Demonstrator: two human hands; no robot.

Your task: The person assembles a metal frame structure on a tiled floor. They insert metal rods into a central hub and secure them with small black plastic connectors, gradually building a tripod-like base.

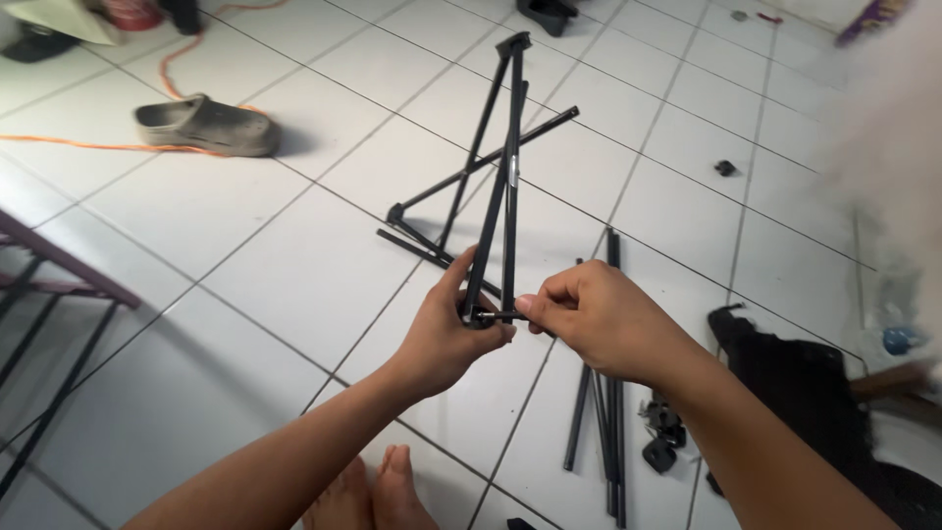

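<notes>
The black folding tube frame [496, 167] is held above the tiled floor [294, 265], its lower joint clasped in the left hand [446, 329]. A small black bolt [498, 315] is pinched by the right hand [594, 314] at that joint. The bolt is best kept square to the joint, with the frame held steady.

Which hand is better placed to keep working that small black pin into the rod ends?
Probably the right hand: its fingertips already pinch the small black pin, while the left hand grips the black rods steady.
</notes>
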